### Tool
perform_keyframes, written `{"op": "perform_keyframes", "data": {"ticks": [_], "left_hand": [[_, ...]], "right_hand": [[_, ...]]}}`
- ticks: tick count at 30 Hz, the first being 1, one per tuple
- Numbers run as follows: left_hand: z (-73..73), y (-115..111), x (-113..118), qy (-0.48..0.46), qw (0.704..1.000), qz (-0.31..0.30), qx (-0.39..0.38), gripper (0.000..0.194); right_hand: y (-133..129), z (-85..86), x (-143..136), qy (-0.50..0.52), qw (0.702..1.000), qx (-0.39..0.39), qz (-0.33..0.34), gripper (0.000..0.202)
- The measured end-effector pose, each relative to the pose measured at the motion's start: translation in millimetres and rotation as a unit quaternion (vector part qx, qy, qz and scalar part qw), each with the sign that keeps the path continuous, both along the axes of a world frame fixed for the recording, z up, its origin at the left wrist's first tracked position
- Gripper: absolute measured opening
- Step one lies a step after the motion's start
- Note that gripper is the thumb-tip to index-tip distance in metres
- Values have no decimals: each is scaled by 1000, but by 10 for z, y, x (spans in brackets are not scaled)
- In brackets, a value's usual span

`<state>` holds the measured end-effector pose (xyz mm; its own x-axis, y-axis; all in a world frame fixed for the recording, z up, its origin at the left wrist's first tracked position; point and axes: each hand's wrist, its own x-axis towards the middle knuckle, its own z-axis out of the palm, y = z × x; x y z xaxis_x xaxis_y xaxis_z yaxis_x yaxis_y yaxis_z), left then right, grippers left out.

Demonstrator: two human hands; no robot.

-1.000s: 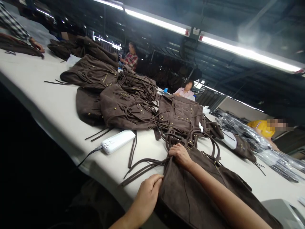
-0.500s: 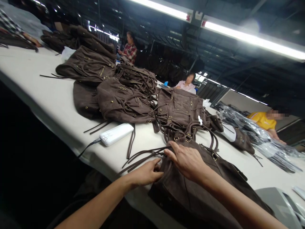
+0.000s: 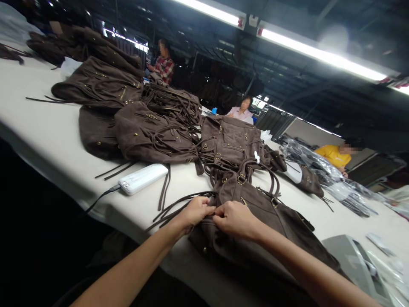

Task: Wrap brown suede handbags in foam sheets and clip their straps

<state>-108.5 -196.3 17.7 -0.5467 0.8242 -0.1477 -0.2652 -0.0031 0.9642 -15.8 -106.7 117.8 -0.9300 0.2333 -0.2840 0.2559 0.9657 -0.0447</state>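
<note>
A dark brown leather handbag (image 3: 271,243) with brass fittings lies at the table's near edge, its two handles pointing away from me. My left hand (image 3: 196,211) is at the bag's left end, fingers closed in a pinch on its edge. Beside it, almost touching, my right hand (image 3: 234,217) has its fingers curled and pressed together on the same edge. What exactly the fingertips grip is too small to make out. Thin leather straps (image 3: 174,202) trail out to the left, behind my left hand.
A white power bank (image 3: 143,178) with a black cable lies left of my hands. More brown bags (image 3: 153,132) are heaped beyond it on the pale table (image 3: 38,115). A grey device (image 3: 348,260) stands at right, near plastic-wrapped goods (image 3: 319,164). Several people are further back.
My left hand has moved up along the bag's edge, and my right hand has come down beside it, fingers now curled. The view has shifted slightly right.
</note>
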Motion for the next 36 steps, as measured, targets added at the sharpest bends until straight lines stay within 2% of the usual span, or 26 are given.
{"op": "perform_keyframes", "data": {"ticks": [4, 7, 9, 11, 14, 15, 17, 20, 21, 22, 23, 24, 25, 26, 28, 29, 32, 34, 36], "left_hand": [[-76, -5, -128, 28, 997, 54, -51, 21], [-91, -144, 15, 118, 981, 140, -65, 21], [-61, -253, 240, 235, 949, 201, -60, 21], [-30, -325, 501, 347, 904, 241, -61, 24], [-53, -326, 765, 448, 844, 288, -65, 29], [-88, -307, 797, 468, 827, 305, -65, 30], [-194, -262, 798, 494, 802, 330, -69, 27], [-389, -223, 765, 539, 764, 346, -77, 15], [-447, -223, 766, 557, 748, 352, -78, 11], [-497, -229, 774, 574, 733, 357, -76, 8], [-537, -240, 786, 586, 722, 361, -71, 7], [-568, -255, 800, 593, 716, 362, -63, 8], [-589, -273, 812, 593, 717, 362, -52, 11], [-602, -291, 821, 587, 724, 361, -39, 12], [-611, -324, 828, 566, 742, 361, -11, 15], [-613, -337, 826, 555, 749, 362, 3, 17], [-618, -357, 807, 532, 749, 391, 59, 19], [-625, -363, 789, 522, 740, 414, 92, 19], [-628, -369, 770, 512, 738, 425, 113, 19]], "right_hand": [[-45, -219, -261, -66, 996, 40, 33, 30], [-98, -447, -351, -83, 996, 18, 24, 36], [-114, -544, -343, -69, 998, -9, 12, 33], [-111, -582, -309, -68, 998, -17, 11, 30], [-55, -584, -275, -71, 997, -15, 9, 24], [-19, -579, -275, -64, 997, -40, 7, 24], [74, -564, -287, -60, 987, -152, -13, 27], [220, -498, -308, -129, 928, -345, -55, 32], [257, -460, -313, -153, 912, -375, -61, 33], [288, -415, -320, -154, 913, -374, -59, 35], [313, -365, -330, -125, 931, -339, -52, 36], [338, -312, -347, -64, 959, -271, -47, 36], [364, -258, -373, 19, 983, -176, -45, 35], [397, -208, -409, 111, 991, -69, -40, 34], [490, -132, -512, 222, 968, 115, -11, 29], [549, -111, -575, 224, 959, 176, 6, 25], [736, -123, -762, 115, 959, 256, 28, 28], [825, -171, -844, 63, 962, 263, 21, 32], [861, -216, -872, 50, 962, 265, 31, 22]]}}
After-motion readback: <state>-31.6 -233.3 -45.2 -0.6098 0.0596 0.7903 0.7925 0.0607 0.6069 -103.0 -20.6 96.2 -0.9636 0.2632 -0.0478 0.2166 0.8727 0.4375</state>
